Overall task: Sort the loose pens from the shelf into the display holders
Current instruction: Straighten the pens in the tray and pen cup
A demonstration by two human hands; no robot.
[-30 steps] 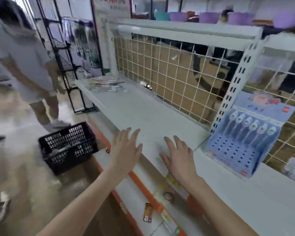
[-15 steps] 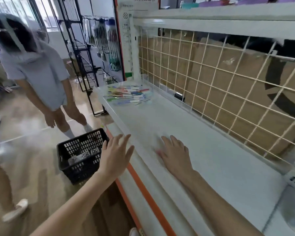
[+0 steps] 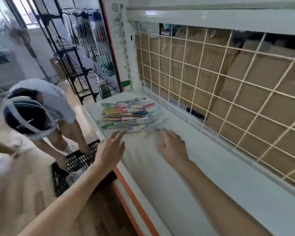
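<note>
A loose pile of colourful pens (image 3: 128, 114) lies at the far left end of the white shelf (image 3: 203, 167). My left hand (image 3: 110, 150) hovers over the shelf's front edge, fingers apart and empty, its fingertips just short of the nearest pens. Flat over the shelf surface is my right hand (image 3: 173, 147), palm down and empty, a little to the right of the pile. No display holder is in view.
A white wire grid (image 3: 228, 92) backs the shelf, with cardboard boxes behind it. On the floor to the left, a black plastic basket (image 3: 71, 169) is held by another person (image 3: 34, 113) bending over it. Black racks stand further back.
The view has swung left along the shelf, bringing the pen pile close. Both my hands have moved toward it. The other person has bent down to the basket.
</note>
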